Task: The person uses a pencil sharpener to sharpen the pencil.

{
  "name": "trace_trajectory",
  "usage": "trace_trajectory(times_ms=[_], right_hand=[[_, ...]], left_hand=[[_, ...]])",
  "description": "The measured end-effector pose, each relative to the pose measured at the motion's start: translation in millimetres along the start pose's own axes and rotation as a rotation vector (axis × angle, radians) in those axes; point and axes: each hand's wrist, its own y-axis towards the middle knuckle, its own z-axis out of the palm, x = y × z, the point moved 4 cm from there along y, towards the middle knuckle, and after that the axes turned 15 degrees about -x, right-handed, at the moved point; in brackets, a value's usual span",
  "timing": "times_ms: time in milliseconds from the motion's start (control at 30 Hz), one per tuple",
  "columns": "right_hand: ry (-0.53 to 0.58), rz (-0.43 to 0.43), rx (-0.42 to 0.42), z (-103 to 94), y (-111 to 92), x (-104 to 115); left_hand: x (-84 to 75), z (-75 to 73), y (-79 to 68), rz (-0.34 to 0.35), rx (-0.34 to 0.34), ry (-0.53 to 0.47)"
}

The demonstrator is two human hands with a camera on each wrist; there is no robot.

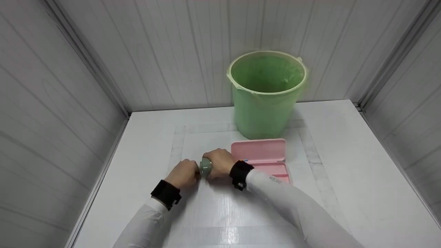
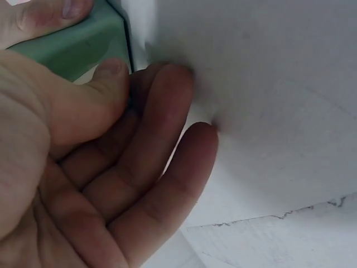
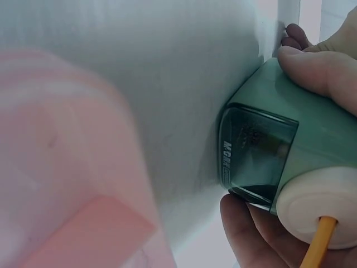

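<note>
My right hand (image 1: 220,163) grips a green pencil sharpener (image 1: 205,167) around its body, low over the white tabletop. A dark see-through window (image 3: 259,153) on it shows some shavings. An orange-yellow pencil (image 3: 319,243) sits in the hole of its cream round face (image 3: 304,195). At the opposite end is my left hand (image 1: 183,174), its thumb and forefinger pinched together at the sharpener's crank, which the fingers mostly hide. Its other fingers (image 2: 167,190) are loosely curled, their tips close to the tabletop.
A pink pencil case (image 1: 258,150) lies with its lid up, just right of my right hand and partly behind that wrist. Behind the case stands a tall green bucket (image 1: 263,115). Clear tape (image 1: 311,153) marks a rectangle on the white table (image 1: 361,155); panel walls enclose it.
</note>
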Motion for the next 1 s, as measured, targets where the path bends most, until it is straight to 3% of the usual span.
trace_trajectory(times_ms=[233,433,833,1000], right_hand=[[0.004,0.007,0.0,-0.4,0,-3],[0.02,-0.019,0.008,0.4,0,2],[0.04,-0.01,0.0,-1.6,2,0],[0.03,0.001,0.017,0.1,2,1]], left_hand=[[5.5,5.2,9.1,0.002,-0.056,0.068],[12.4,3.4,12.8,0.048,-0.128,0.1],[10.7,-7.5,23.5,0.041,-0.148,0.131],[9.0,-13.5,23.5,0.007,-0.15,0.136]])
